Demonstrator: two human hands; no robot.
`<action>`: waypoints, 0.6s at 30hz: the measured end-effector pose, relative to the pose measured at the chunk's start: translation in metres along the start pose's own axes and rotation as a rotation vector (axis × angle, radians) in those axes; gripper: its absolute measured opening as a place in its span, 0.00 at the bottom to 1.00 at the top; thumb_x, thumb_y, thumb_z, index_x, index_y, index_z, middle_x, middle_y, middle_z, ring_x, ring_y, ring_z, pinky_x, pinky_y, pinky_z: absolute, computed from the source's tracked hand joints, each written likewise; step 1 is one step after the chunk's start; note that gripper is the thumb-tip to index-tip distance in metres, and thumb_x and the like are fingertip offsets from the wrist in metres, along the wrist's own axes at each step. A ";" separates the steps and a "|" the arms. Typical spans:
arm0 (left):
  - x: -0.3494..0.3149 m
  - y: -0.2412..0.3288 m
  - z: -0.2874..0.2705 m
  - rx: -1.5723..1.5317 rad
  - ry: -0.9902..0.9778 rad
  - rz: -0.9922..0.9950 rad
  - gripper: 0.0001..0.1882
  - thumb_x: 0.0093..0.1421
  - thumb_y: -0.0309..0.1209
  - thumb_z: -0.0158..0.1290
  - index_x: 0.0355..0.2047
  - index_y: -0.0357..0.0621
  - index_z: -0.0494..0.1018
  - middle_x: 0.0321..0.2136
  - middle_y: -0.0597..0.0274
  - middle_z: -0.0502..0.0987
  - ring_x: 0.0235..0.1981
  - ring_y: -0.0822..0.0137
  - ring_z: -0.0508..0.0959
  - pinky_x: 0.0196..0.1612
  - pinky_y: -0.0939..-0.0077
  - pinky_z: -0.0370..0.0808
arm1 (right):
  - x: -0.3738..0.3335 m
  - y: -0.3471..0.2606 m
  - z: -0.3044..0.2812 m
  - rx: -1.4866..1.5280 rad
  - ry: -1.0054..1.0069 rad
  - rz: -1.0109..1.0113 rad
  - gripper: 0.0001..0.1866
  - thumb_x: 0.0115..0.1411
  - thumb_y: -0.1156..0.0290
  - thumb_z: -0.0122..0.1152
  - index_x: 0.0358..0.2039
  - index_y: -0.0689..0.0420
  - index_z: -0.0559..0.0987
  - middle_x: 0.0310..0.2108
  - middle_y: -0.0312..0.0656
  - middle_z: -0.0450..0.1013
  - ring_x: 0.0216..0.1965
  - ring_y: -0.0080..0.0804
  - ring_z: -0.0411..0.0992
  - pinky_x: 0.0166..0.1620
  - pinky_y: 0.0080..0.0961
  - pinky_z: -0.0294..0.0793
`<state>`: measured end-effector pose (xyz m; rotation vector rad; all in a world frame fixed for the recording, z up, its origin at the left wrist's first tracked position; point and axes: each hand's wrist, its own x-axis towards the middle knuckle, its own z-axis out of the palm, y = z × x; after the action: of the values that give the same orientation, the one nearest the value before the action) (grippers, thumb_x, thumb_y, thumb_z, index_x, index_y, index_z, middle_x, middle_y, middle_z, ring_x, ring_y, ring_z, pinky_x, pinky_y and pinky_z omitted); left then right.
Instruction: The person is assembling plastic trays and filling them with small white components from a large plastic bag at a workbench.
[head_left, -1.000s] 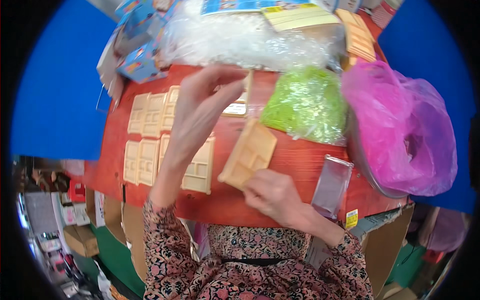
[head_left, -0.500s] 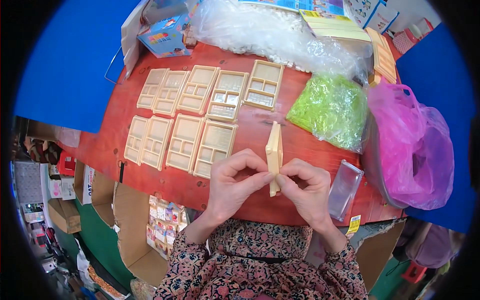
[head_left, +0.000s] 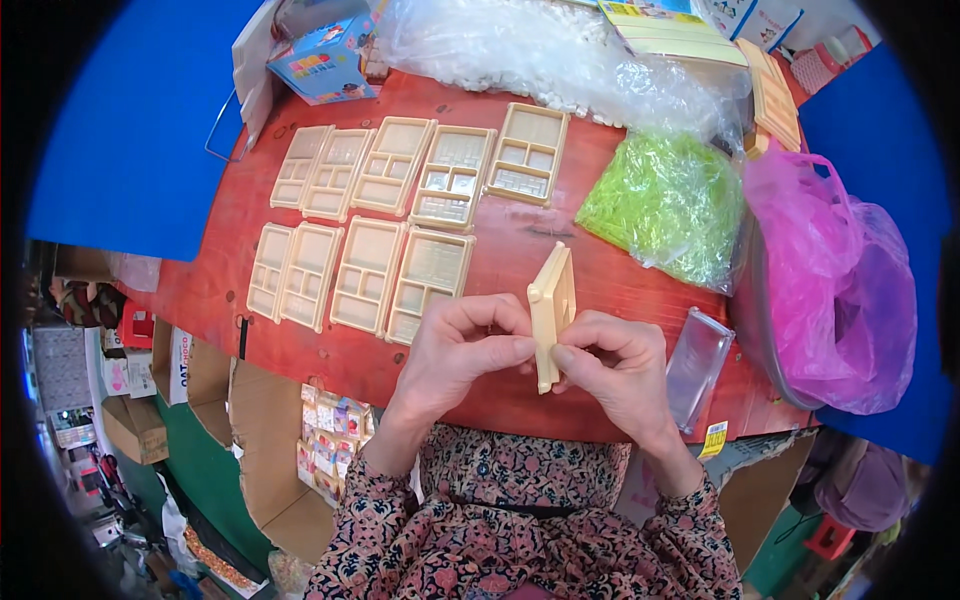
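A small cream plastic compartment tray point(head_left: 548, 310) stands on edge between my hands above the front of the red table. My left hand point(head_left: 460, 355) pinches its left side with thumb and fingers. Against its opposite side, my right hand point(head_left: 615, 370) closes thumb and fingertips on the lower part. To the left, several matching cream trays lie in two rows, among them a front-row tray point(head_left: 430, 285) close to my left hand and a back-row tray point(head_left: 527, 155) farther off. Beside my right hand lies a clear plastic box point(head_left: 697, 370).
Right of the trays rests a clear bag of lime-green pieces point(head_left: 665, 210). A pink plastic bag point(head_left: 830, 280) sits over a grey tub at the right edge. Farther back are a large clear bag of white pieces point(head_left: 480, 50), a blue box point(head_left: 322, 62) and stacked orange-tan trays point(head_left: 772, 100).
The tray in my hands has turned slightly, so more of its inner side shows. My hands have spread a little apart around it. The whole view has shifted slightly.
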<state>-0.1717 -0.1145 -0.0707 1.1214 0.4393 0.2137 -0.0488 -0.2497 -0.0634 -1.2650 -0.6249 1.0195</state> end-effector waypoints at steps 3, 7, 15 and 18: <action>0.002 0.000 0.001 -0.055 -0.026 -0.003 0.02 0.53 0.22 0.53 0.26 0.34 0.73 0.24 0.66 0.73 0.27 0.77 0.73 0.32 0.84 0.70 | 0.000 0.000 -0.002 0.025 -0.007 0.009 0.03 0.55 0.82 0.55 0.28 0.68 0.77 0.26 0.41 0.72 0.25 0.22 0.73 0.28 0.15 0.74; 0.003 -0.006 0.002 -0.055 0.001 0.003 0.01 0.53 0.19 0.52 0.26 0.34 0.72 0.25 0.66 0.72 0.27 0.78 0.73 0.31 0.86 0.70 | 0.002 0.005 -0.004 0.022 -0.010 0.016 0.03 0.54 0.82 0.56 0.28 0.67 0.77 0.26 0.41 0.72 0.24 0.22 0.72 0.27 0.14 0.73; -0.013 -0.025 0.016 -0.001 0.133 0.062 0.02 0.56 0.17 0.48 0.27 0.34 0.67 0.27 0.68 0.68 0.27 0.81 0.69 0.30 0.89 0.68 | -0.003 0.005 -0.002 -0.375 0.020 -0.118 0.03 0.47 0.82 0.59 0.25 0.65 0.78 0.21 0.37 0.73 0.21 0.16 0.70 0.23 0.11 0.66; -0.015 -0.032 0.016 0.119 0.157 0.107 0.02 0.55 0.16 0.48 0.27 0.34 0.67 0.27 0.68 0.68 0.27 0.82 0.69 0.29 0.89 0.67 | -0.004 0.007 -0.003 -0.445 0.039 -0.123 0.03 0.45 0.82 0.60 0.24 0.65 0.78 0.19 0.36 0.73 0.20 0.15 0.70 0.22 0.11 0.65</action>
<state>-0.1802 -0.1472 -0.0901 1.2507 0.5369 0.3752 -0.0504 -0.2548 -0.0699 -1.6065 -0.9216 0.7742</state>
